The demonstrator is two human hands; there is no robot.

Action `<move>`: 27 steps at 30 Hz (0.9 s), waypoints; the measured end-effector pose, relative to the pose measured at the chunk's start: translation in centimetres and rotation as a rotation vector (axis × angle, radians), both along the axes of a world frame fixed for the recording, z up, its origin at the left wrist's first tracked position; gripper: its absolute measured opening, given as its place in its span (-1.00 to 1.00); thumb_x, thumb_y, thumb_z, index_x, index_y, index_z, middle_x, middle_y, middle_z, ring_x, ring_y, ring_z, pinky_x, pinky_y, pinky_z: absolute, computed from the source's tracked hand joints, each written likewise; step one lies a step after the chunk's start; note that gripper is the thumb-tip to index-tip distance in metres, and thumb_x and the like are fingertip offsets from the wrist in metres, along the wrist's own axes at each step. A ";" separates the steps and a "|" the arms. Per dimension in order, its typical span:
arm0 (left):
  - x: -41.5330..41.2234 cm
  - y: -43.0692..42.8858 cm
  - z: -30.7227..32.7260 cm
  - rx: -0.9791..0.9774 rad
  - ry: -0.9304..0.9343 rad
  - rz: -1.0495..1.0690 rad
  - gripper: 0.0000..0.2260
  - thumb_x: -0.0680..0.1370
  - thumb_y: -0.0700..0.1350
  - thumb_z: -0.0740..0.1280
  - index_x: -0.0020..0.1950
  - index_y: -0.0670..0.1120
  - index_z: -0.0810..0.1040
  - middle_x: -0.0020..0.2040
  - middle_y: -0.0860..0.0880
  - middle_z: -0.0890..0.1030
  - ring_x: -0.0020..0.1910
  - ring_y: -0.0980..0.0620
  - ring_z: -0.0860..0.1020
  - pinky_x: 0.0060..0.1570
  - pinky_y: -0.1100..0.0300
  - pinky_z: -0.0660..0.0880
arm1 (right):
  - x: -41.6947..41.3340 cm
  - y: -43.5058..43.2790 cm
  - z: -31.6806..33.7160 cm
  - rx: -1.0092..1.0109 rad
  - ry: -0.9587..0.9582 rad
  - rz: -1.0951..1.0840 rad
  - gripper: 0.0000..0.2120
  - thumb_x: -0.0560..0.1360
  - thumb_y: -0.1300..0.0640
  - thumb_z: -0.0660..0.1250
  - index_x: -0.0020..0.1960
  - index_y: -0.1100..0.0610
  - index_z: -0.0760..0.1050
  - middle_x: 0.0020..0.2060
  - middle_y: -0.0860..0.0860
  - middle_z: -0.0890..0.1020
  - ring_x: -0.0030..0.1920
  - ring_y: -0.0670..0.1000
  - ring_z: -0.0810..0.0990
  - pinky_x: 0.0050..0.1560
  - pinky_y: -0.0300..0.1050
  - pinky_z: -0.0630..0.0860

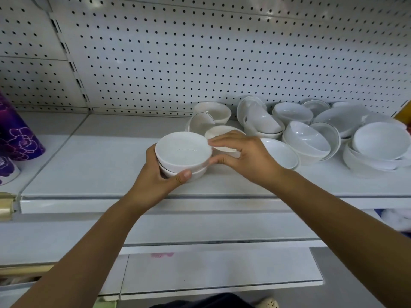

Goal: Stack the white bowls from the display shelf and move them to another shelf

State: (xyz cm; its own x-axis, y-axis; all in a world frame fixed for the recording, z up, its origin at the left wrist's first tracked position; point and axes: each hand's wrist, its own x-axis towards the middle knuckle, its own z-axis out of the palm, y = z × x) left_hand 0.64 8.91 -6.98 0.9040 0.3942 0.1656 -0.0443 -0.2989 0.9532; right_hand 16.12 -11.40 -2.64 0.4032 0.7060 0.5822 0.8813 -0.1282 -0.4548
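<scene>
1. Far left, purple flowered cups (17, 134) stand on the neighbouring shelf section, partly cut off by the picture's edge.
2. The left hand (155, 178) grips the stack of two white bowls (183, 152) from the left. Its thumb is pressed on the lower bowl's near wall, and its fingers curl round the far side, mostly hidden behind the bowls.
3. The stack sits upright, mouths up, one bowl nested in the other, at mid-depth on the display shelf (89, 170). Being round, it has only a vertical axis. Whether its foot touches the shelf cannot be told.
4. The right hand (244, 156) meets the stack's right side. Forefinger and thumb are curved and spread apart, the forefinger tip at the upper bowl's rim and the thumb tip lower on the stack's wall.
5. This hand covers most of a small bowl (219, 131) behind it.
6. Further right, a pile of white bowls (311, 130) lies tilted and overlapping, against the pegboard (200, 52).
</scene>
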 end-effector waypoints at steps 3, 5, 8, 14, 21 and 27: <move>0.3 -0.8 -0.1 -0.039 -0.025 0.054 -0.14 0.31 0.10 0.62 0.46 0.09 0.21 0.30 0.28 0.43 0.25 0.35 0.47 0.02 0.56 0.46 | 1.6 -2.0 1.0 -0.019 0.056 -0.152 -0.64 0.43 0.07 0.58 0.18 0.17 0.69 0.15 0.04 0.70 0.19 -0.06 0.60 0.23 -0.38 0.43; 0.6 -1.3 0.0 -0.060 -0.039 0.080 -0.12 0.26 0.14 0.65 0.44 0.10 0.24 0.28 0.28 0.45 0.27 0.28 0.48 0.05 0.47 0.50 | 3.1 -3.0 1.6 -0.022 0.004 -0.267 -0.66 0.47 0.03 0.54 0.20 0.15 0.67 0.16 0.03 0.69 0.20 0.02 0.61 0.27 -0.20 0.48; 1.1 -1.9 -0.1 -0.098 -0.046 0.077 -0.05 0.19 0.23 0.70 0.44 0.12 0.27 0.29 0.27 0.47 0.29 0.22 0.50 0.18 0.22 0.55 | 5.4 -3.7 2.9 -0.049 -0.001 -0.454 -0.62 0.53 -0.03 0.49 0.26 0.14 0.62 0.21 0.06 0.66 0.23 0.08 0.58 0.27 -0.15 0.45; 1.3 -2.7 -0.2 -0.091 -0.075 0.092 -0.12 0.22 0.11 0.62 0.44 0.14 0.25 0.30 0.25 0.46 0.29 0.23 0.48 0.01 0.54 0.47 | 10.9 -2.7 3.8 -0.365 0.113 -0.693 -0.53 0.58 -0.17 0.35 0.25 0.20 0.52 0.11 0.14 0.61 0.16 0.17 0.55 0.08 -0.11 0.39; 1.3 -2.5 -0.6 -0.071 -0.083 0.080 -0.10 0.27 0.13 0.59 0.52 0.14 0.23 0.34 0.24 0.47 0.30 0.26 0.47 0.08 0.50 0.45 | 13.7 -1.8 3.4 -0.490 0.160 -0.734 -0.63 0.68 -0.06 0.20 -0.22 0.13 0.34 -0.22 0.14 0.48 -0.14 0.15 0.44 -0.12 -0.09 0.23; 1.4 -2.3 -0.8 -0.061 -0.077 0.078 -0.04 0.20 0.32 0.58 0.50 0.19 0.22 0.34 0.26 0.46 0.31 0.23 0.47 0.14 0.38 0.47 | 13.4 -2.2 3.2 -0.499 0.089 -0.759 -0.63 0.69 -0.05 0.20 -0.19 0.17 0.35 -0.38 0.02 0.35 -0.18 0.13 0.41 -0.15 -0.13 0.20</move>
